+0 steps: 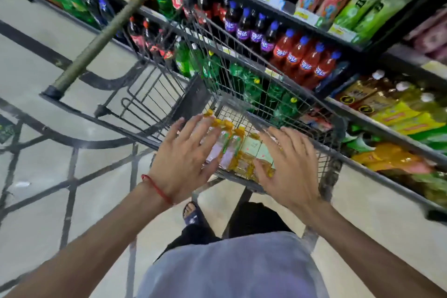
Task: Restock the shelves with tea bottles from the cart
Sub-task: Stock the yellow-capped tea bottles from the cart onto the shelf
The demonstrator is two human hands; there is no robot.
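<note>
Yellow caps show between the two hands. What are they, and where do they lie? (student)

Tea bottles (229, 145). They lie on their sides, packed side by side, in the wire basket of the cart (242, 94), directly under and between the palms. Their caps point away from the wrists, toward the fingertips. (tutor)

How are the hands set? (student)

Left hand (186, 155), marked by a red thread (157, 189) at the wrist, has its fingers spread flat over the left bottles. Right hand (287, 164) is spread likewise over the right of the row. Neither curls round a bottle. Motion blur hides whether the fingers actually press on the plastic. (tutor)

Why spread, not pinching? (student)

Probably to bracket the row from both sides, so that several bottles can be gathered in one lift. Lying flat, the bottles cannot topple in a rolling cart. (tutor)

And the cart's position? (student)

It stands close along the shelves (377, 126), which run beyond the fingertips and off to the right of the right hand. That likely keeps each carry short. Those shelves already hold rows of coloured soft drinks. (tutor)

How do the bottles look? (student)

Clear plastic, with pale lilac and green labels at mid-body and amber liquid showing at the ends nearest the wrists. Smooth round bodies of this kind may roll or slip when lifted in a bunch. (tutor)
</note>
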